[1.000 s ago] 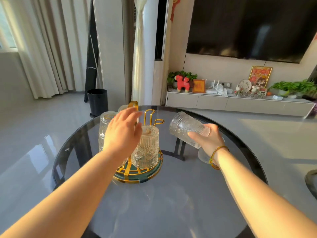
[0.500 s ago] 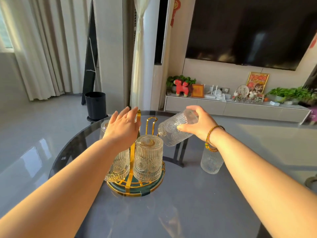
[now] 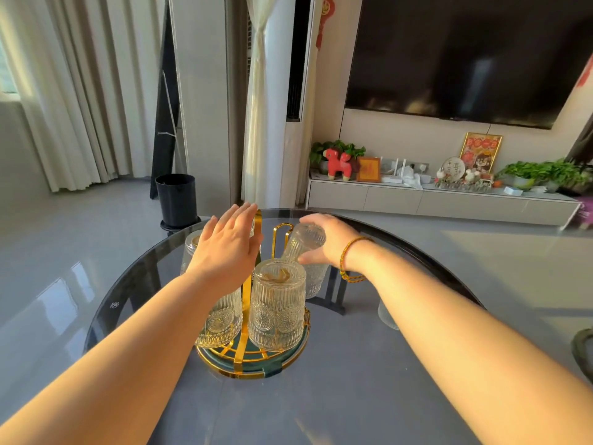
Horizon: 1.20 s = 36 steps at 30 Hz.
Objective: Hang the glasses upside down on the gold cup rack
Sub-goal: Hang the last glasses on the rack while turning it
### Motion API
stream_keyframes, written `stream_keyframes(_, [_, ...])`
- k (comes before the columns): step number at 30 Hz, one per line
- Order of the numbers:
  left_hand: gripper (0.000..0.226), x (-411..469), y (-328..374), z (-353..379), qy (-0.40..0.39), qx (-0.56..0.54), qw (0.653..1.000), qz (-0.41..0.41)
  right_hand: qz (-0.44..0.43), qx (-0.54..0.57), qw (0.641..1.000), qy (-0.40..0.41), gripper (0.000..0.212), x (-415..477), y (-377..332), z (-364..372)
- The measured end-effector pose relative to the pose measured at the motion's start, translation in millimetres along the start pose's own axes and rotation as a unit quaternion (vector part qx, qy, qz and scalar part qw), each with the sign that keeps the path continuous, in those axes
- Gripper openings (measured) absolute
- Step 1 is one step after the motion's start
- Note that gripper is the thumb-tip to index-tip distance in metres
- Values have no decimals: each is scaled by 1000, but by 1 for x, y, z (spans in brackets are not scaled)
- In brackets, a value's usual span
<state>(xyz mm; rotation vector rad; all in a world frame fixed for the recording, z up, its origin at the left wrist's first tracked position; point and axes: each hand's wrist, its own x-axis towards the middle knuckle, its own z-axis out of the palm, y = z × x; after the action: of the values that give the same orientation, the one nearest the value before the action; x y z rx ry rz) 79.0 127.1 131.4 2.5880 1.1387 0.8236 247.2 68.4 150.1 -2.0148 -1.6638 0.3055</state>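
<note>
R hand (image 3: pixel 333 240) grip clamped on tilted glass (image 3: pixel 305 245) over gold rack (image 3: pixel 239 351); L hand (image 3: pixel 224 248) grip apart, fingers spread.

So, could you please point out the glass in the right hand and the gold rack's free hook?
tilted glass (image 3: pixel 305 244), head view, on its ribbed side
free gold hook (image 3: pixel 282 225), head view, on its top loop

The left hand (image 3: pixel 226 248) hides one glass's (image 3: pixel 221 319) top; the right forearm (image 3: pixel 449 316) covers another glass (image 3: pixel 386 316).
</note>
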Motion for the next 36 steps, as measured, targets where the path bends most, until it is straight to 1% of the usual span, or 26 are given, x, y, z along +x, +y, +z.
stream_keyframes(5, [48, 1, 0, -1, -7, -4, 1000, 0, -14, -27, 999, -23, 64, 3, 2, 12])
stream_keyframes(9, [48, 2, 1, -2, -11, -5, 1000, 0, -20, -26, 999, -19, 61, 4, 4, 16])
stream_keyframes(13, [48, 1, 1, -3, -13, -6, 1000, 0, -20, -32, 999, -34, 63, 6, 6, 17])
stream_keyframes(26, [47, 3, 1, -4, -13, -1, 1000, -6, -24, -9, 1000, -4, 64, -7, 13, 13])
stream_keyframes(30, [47, 2, 2, -4, -15, 6, 1000, -8, -10, 35, 998, 44, 67, -25, 26, 8])
stream_keyframes(33, [48, 2, 4, -6, -22, 23, 999, -8, 13, 80, 988, 129, 63, -49, 45, 12])
stream_keyframes(36, [50, 4, 9, -9, -19, 44, 999, -17, 39, 125, 967, 218, 60, -77, 73, 23])
